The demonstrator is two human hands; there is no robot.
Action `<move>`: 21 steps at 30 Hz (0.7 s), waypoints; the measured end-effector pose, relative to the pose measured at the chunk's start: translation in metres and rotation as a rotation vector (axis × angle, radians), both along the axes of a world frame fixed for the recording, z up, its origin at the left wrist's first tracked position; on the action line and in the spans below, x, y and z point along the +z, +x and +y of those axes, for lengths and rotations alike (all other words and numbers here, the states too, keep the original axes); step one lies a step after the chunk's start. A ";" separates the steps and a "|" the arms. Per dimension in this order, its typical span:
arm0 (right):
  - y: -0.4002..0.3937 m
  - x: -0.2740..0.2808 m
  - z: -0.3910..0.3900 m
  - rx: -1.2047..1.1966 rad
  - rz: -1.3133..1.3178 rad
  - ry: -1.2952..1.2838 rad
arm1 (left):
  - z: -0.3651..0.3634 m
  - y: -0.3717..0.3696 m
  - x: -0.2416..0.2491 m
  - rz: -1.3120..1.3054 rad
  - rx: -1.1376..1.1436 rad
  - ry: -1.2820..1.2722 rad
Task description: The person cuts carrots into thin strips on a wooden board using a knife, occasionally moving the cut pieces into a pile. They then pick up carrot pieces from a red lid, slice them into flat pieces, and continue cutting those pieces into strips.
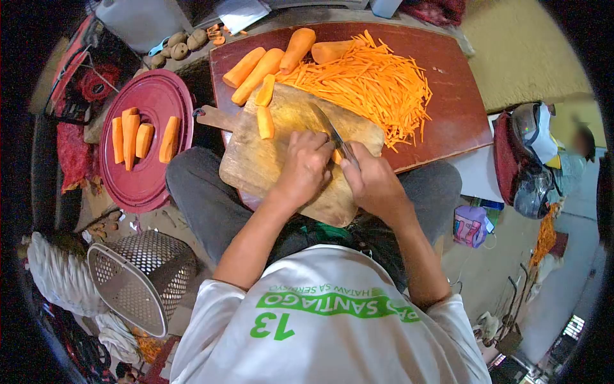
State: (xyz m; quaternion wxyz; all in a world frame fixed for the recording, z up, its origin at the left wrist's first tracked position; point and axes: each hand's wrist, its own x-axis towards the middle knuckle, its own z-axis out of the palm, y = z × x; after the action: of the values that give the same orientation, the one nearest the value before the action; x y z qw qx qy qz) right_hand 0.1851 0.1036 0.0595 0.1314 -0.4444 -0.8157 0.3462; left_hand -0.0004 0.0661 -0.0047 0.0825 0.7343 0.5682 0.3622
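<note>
My right hand (377,182) is wrapped round the handle of a knife (328,123), whose blade points away over the wooden cutting board (249,160). Beside the blade, my left hand (306,163) presses its curled fingers on a carrot piece (336,156), mostly hidden under them. Two cut carrot chunks (265,123) lie at the board's left side. A heap of carrot strips (377,83) spreads beyond the board on the dark red tabletop (451,96). Several peeled whole carrots (261,77) rest at the far left of this tabletop.
On my left a red round lid (147,192) bears several carrots (130,141). A plastic basket (144,275) lies tipped below it. Brown root vegetables (178,50) sit at the back left. A purple package (471,225) stands on the floor to the right.
</note>
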 end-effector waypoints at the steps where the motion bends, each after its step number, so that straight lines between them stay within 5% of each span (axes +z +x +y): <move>1: 0.000 0.005 0.000 -0.010 0.018 -0.046 | 0.001 -0.001 0.001 0.007 0.007 0.012; 21: 0.015 0.032 -0.019 -0.011 -0.011 -0.097 | -0.003 -0.003 -0.003 -0.028 0.008 -0.060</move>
State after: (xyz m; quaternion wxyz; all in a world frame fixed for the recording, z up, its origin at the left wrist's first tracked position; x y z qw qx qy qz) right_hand 0.2003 0.0841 0.0914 0.1069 -0.4567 -0.7962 0.3821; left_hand -0.0031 0.0629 -0.0073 0.1111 0.7239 0.5807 0.3555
